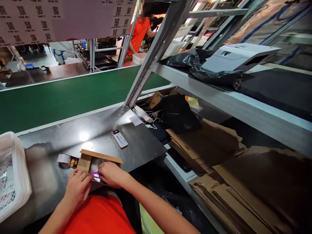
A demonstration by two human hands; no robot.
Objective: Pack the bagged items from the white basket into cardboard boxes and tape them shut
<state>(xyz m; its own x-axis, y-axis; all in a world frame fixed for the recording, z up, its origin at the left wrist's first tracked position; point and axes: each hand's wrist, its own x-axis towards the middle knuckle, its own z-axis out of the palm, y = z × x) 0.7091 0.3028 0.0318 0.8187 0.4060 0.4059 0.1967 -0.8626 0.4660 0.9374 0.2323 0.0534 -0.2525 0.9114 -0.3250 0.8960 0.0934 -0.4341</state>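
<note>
Sm. brown cardboard box (84, 163) sits nr the table's (143, 143) near edge, directly in front of the person, L of the table's R corner. Long axis runs approx. L–R across the body, R end angled a bit toward the near edge; open side up. Long flap stands along the far side, its thin edge showing as a pale tan strip. Plain kraft finish, sm. dark print on the panel at the L end; clear, shiny plastic w/ a bright purple packet (96, 175) shows in the opening btwn the hands.

L hand (79, 183): at the box's near L part, fingers together & bent over, tips by the cardboard; can't tell if that grip is closed on anything. R hand (110, 174): over the box's R half, fingers curled down at the opening right beside the purple packet; tips hidden, so can't tell how far open the grip is or what it has.

White roll (63, 158) w/ yellow & black bits lies just L of the box. White handheld device (119, 139), screen up, lies farther back, toward the R corner. White basket (26, 175) at the table's L end; green belt (73, 92) runs past the far edge.
</note>
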